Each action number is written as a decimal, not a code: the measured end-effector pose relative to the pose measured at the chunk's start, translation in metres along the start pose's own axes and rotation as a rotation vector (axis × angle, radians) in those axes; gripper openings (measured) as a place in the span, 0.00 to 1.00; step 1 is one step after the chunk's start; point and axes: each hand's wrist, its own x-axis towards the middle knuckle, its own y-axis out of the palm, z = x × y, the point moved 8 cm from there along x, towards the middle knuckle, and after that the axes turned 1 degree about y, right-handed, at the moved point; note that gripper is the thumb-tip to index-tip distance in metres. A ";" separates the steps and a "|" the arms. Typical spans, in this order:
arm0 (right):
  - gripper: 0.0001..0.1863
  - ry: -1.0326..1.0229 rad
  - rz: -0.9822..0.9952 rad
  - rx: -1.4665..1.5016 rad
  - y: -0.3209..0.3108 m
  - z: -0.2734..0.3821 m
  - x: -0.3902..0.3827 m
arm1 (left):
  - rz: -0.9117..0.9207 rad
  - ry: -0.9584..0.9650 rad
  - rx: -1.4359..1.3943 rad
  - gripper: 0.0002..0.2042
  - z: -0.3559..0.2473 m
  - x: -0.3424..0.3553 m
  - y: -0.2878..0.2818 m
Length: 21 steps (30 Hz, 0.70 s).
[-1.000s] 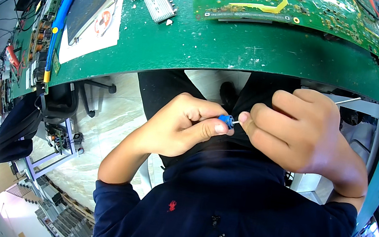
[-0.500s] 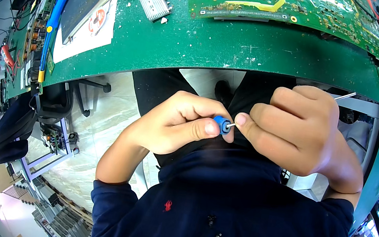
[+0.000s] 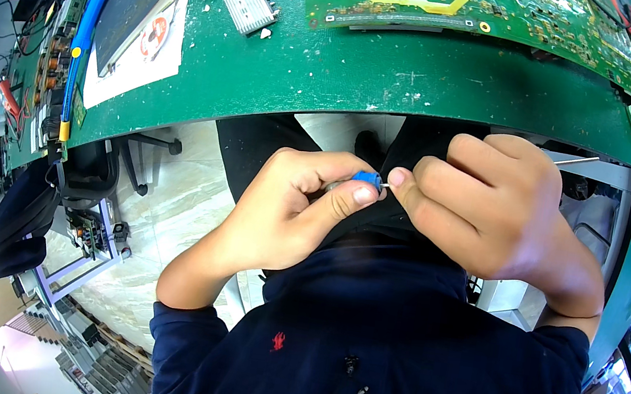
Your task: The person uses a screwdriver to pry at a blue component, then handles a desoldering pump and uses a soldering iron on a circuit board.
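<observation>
My left hand (image 3: 282,204) pinches a small blue cylindrical part (image 3: 368,178) between thumb and forefinger, above my lap and just off the table's front edge. Its exact kind does not show, and the fingers cover much of it. My right hand (image 3: 486,202) is closed round a thin metal rod (image 3: 579,161), most of which the fist hides. One end of the rod sticks out past the back of the fist. A short pale tip emerges by the right thumb and meets the right end of the blue part; how far it goes in cannot be seen.
Beyond my hands lies the green tabletop (image 3: 317,75). On it are a large green circuit board (image 3: 510,39), a finned metal heatsink (image 3: 248,6), a dark flat panel (image 3: 133,11) on white paper and a blue tube-like tool (image 3: 90,25). A dark chair (image 3: 90,176) stands at left.
The left hand has tilted the blue part, so its open end now faces the right hand. Both hands have shifted slightly up and left.
</observation>
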 end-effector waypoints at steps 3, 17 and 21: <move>0.09 0.005 0.036 -0.047 -0.001 0.000 0.002 | -0.041 -0.008 0.118 0.10 -0.002 -0.001 -0.002; 0.17 0.141 -0.028 0.359 -0.005 -0.021 0.009 | 0.066 0.120 -0.256 0.28 -0.007 -0.008 -0.010; 0.16 0.119 0.029 0.334 -0.010 -0.021 0.015 | 0.126 0.206 -0.332 0.27 -0.014 -0.006 -0.007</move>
